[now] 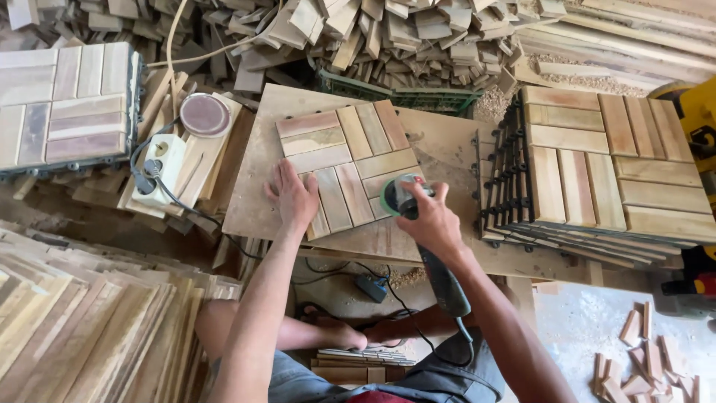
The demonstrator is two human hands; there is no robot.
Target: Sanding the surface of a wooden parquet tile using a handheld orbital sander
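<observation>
A square wooden slat tile (344, 153) lies on a plywood board (440, 145) in the middle of the head view. My left hand (292, 195) presses flat on the tile's near left corner, fingers spread. My right hand (431, 216) grips a grey power sander (403, 198) with a green round pad, resting on the tile's near right corner. The sander's handle and black cord (447, 287) run back along my forearm toward my lap.
A stack of finished tiles (597, 168) on black plastic grids stands at the right, another tile stack (67, 104) at far left. A white power strip (158, 168) and a round sanding disc (204, 114) lie left of the board. Loose slats pile behind; planks (82, 328) at near left.
</observation>
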